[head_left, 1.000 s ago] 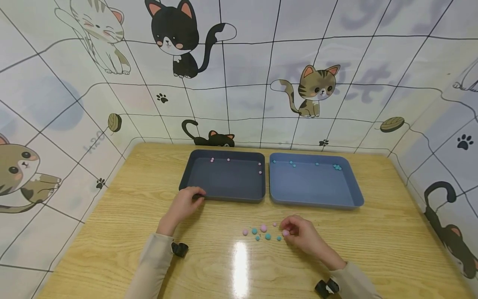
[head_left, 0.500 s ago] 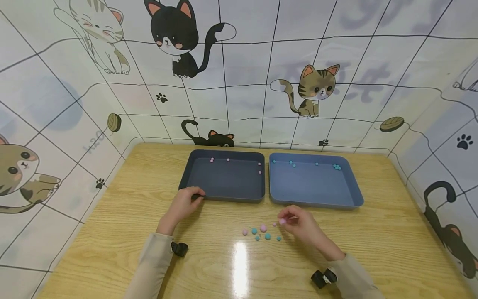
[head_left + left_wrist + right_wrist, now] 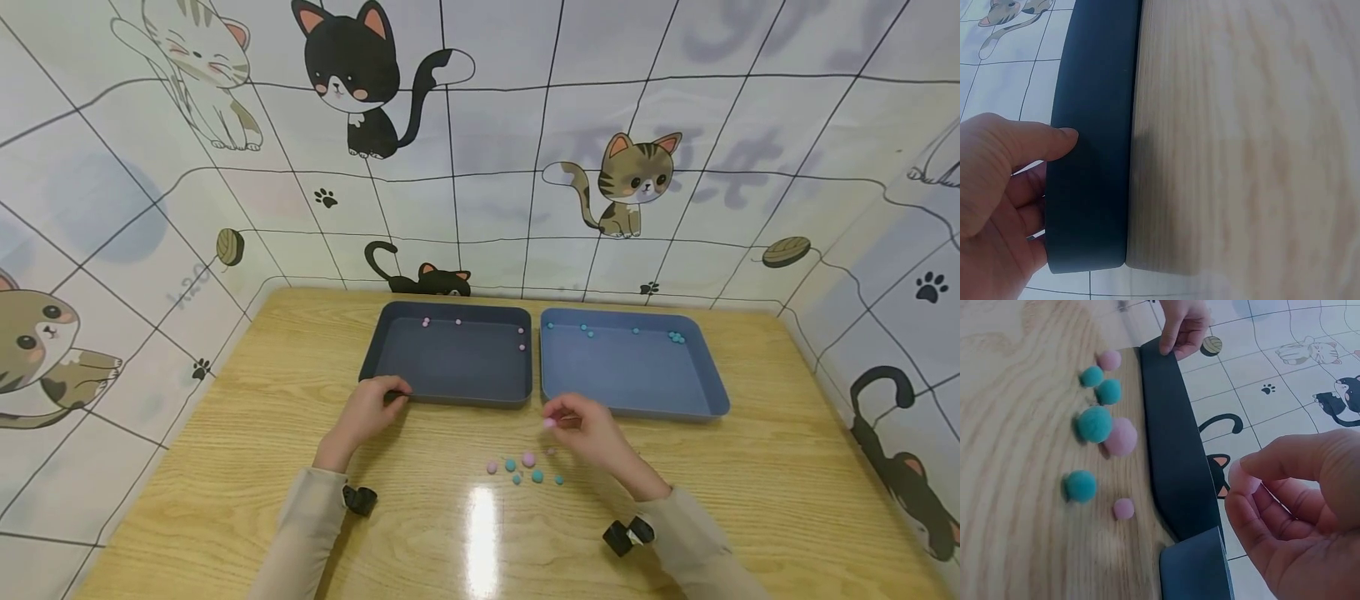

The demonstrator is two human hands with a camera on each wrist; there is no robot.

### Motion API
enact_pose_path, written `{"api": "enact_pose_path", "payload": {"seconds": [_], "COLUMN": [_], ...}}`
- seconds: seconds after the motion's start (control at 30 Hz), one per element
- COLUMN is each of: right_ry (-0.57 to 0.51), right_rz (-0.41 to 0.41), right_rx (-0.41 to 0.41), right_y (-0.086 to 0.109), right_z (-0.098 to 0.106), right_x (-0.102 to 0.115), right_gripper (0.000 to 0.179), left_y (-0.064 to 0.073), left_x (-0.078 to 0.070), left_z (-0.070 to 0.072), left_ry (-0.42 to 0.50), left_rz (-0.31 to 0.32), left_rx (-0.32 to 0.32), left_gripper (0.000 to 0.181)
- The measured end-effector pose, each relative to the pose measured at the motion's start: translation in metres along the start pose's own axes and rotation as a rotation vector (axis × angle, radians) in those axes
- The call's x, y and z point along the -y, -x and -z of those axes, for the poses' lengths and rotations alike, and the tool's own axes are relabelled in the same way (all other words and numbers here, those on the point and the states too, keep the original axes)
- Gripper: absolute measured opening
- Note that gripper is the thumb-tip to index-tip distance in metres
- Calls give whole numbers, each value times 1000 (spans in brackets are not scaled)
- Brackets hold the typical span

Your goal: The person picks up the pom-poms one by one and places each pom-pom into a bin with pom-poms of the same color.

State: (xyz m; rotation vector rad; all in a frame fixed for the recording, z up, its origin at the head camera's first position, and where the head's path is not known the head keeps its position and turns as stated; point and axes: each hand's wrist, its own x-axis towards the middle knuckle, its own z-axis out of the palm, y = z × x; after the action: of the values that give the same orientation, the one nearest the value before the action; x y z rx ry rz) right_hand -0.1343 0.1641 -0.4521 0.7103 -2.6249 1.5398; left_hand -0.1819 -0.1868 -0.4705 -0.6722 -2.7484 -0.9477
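My left hand (image 3: 370, 410) grips the front rim of the dark grey tray (image 3: 457, 367) near its left corner. In the left wrist view the thumb (image 3: 1060, 142) lies on the tray's outer wall, with the other fingers behind the rim. Between thumb and forefinger my right hand (image 3: 591, 432) pinches a pink pompom (image 3: 1244, 480). That hand is raised by the front left corner of the blue tray (image 3: 637, 379). Below it on the table lie several loose pompoms, among them a large pink pompom (image 3: 1121, 436), a teal pompom (image 3: 1080, 485) and a small pink pompom (image 3: 1124, 509).
Small pink pompoms (image 3: 458, 322) sit in the dark tray, mostly along its back and right sides. Teal pompoms (image 3: 677, 337) lie toward the back of the blue tray. Both trays stand side by side on the wooden table (image 3: 420, 517), before a wall cloth (image 3: 495, 200) printed with cats.
My right hand has carried the pink pompom up from beside the loose ones, forward and left to the blue tray's front corner. My left hand has kept its place on the dark tray.
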Motion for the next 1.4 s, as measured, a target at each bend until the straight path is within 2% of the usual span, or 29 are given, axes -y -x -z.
{"api": "enact_pose_path", "payload": {"seconds": [0.23,0.67,1.3,1.4], "right_ry": [1,-85,-117,-122], "right_rz": [0,-31,-56,-58], "right_rx": [-18,-36,-63,-55], "right_y": [-15,-42,-75,-77], "right_z": [-5,-11,-21,-19], "right_x": [3,11,19,33], "right_gripper": [13,10,13,13], "left_y": [1,1,0,0], "left_x": [0,3,3,2], "left_z": [1,0,0,1], "left_ry": [5,2,15,17], "left_rz": [3,1,-7,-3], "left_rx": [-2,3,8,15], "left_gripper": [10,11,10,9]}}
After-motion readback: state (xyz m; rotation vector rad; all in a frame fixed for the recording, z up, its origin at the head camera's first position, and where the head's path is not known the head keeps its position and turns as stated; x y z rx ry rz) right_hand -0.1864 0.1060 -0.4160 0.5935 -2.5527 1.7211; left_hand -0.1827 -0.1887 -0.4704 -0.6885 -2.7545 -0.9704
